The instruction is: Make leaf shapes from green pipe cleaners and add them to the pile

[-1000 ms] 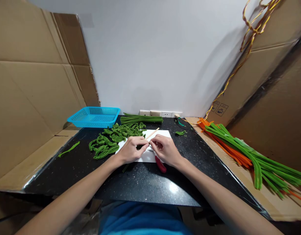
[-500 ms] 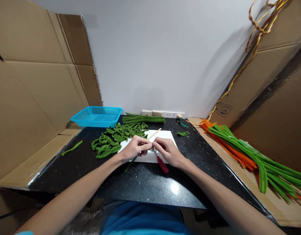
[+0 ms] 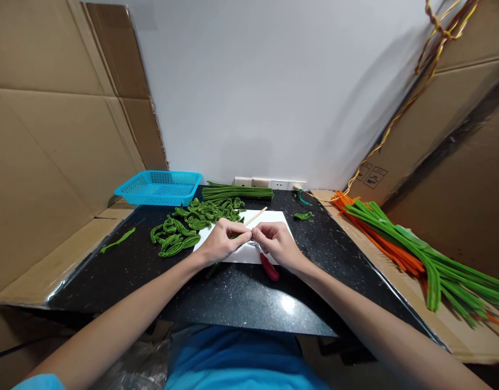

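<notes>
A green strip (image 3: 234,236) is pinched in the left hand (image 3: 222,241) over the paper (image 3: 276,216); whether anything is held in the narrow grip of the right hand (image 3: 276,242) cannot be told. More blue sleeve (image 3: 39,382) is shown than half a second ago.

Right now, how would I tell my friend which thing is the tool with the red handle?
Start at the shiny, speckled black tabletop, then find the white rectangular sheet lying on it. Beside the bare right hand, a tool with a curved red handle sticks out past the sheet's near edge. Its red colour sets it apart from the fuzzy green loops to the left.
</notes>
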`<state>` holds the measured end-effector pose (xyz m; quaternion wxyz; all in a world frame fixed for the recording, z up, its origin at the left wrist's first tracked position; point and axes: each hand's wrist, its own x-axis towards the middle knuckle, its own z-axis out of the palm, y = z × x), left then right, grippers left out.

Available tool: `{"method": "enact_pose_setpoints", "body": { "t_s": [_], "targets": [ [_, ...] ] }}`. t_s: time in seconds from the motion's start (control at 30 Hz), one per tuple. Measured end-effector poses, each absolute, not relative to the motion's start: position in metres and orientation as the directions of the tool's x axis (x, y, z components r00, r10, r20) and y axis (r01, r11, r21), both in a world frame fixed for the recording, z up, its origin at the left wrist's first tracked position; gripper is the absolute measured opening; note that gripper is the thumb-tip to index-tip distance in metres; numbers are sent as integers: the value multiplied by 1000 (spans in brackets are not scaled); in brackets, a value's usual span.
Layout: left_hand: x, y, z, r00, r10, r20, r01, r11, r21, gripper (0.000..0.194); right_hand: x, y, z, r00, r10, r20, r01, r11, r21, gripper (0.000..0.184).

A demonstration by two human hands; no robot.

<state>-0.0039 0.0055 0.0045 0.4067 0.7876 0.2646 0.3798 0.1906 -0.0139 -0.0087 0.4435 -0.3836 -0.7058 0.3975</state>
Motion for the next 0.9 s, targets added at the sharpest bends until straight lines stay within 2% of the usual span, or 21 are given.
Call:
{"method": "enact_pose_setpoints", "body": {
  "t_s": [0.13, 0.23, 0.47, 0.63, 0.73, 0.9],
  "targets": [
    [-5, 6, 1, 571, 672, 471, 204, -672, 712, 30, 188, -12, -14, -279, 918, 281, 208, 344, -916, 49],
    [-6, 8, -2, 578, 666, 472, 236, -690, 684, 28, 187, -11, -15, -264, 907, 329, 290, 400, -869, 46],
    [-3, 9, -10, 568, 775, 277, 170, -440, 882, 31, 192, -11, -9, -311, 845, 435, 463, 535, -707, 41],
    [2, 10, -14, 595, 774, 217, 66, -315, 947, 33, 197, -12, -11, -353, 784, 511, 532, 617, -580, 34],
    [2, 12, -12, 599, 769, 223, -38, -251, 967, 33, 201, -13, -10, -391, 713, 583, 561, 686, -463, 15],
    [-1, 16, -11, 613, 773, 163, -161, -80, 984, 33, 205, -14, -4, -510, 549, 662, 575, 790, -212, 17]
  ]
}}
